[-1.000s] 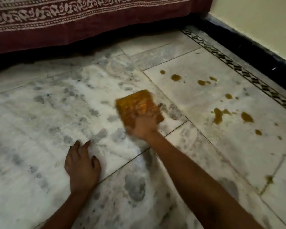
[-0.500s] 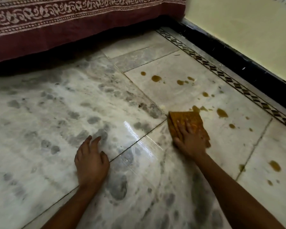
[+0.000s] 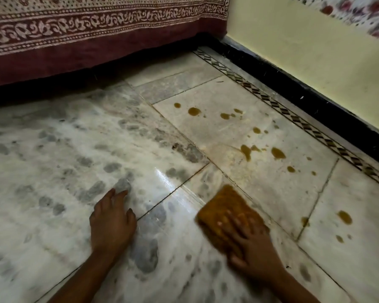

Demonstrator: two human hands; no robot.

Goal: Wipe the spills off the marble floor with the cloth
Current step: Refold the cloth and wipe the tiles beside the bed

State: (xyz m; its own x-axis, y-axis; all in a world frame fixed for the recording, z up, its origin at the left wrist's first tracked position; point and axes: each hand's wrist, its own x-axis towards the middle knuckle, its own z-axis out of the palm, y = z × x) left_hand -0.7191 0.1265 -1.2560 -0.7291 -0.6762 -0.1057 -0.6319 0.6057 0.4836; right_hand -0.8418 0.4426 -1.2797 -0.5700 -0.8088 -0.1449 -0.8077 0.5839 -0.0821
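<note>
Pressing flat on the folded ochre-brown wiping cloth (image 3: 220,206), the right hand (image 3: 252,243) had its fingers (image 3: 235,220) laid out straight and slightly spread over the pad. No pinch, but motion blur hid the finer detail. The cloth lay on the grey-veined white marble floor (image 3: 74,149), just this side of a tile joint. The brown liquid spills (image 3: 278,153) were apart from it, on the paler tile beyond, with more off to the right (image 3: 344,217).

The left hand (image 3: 111,224) was palm-down on bare marble. Its fingers were close together with the thumb out, and it looked like a brace.

Handling call:
- The cloth looked soft, light and limp, with no stiffness to push against, so an edge grip would likely bunch it.
- A flat palm and fingers over the middle seemed the best hold, with pressure straight down.
- It was already stained the colour of the spill and was probably damp, so smearing was a risk once it got loaded.
- The marble was glossy with a wet sheen near the joint, so both pad and bracing hand could slide.

The maroon printed bedcover (image 3: 74,40) hung behind, and a black skirting strip (image 3: 315,101) ran along the right.
</note>
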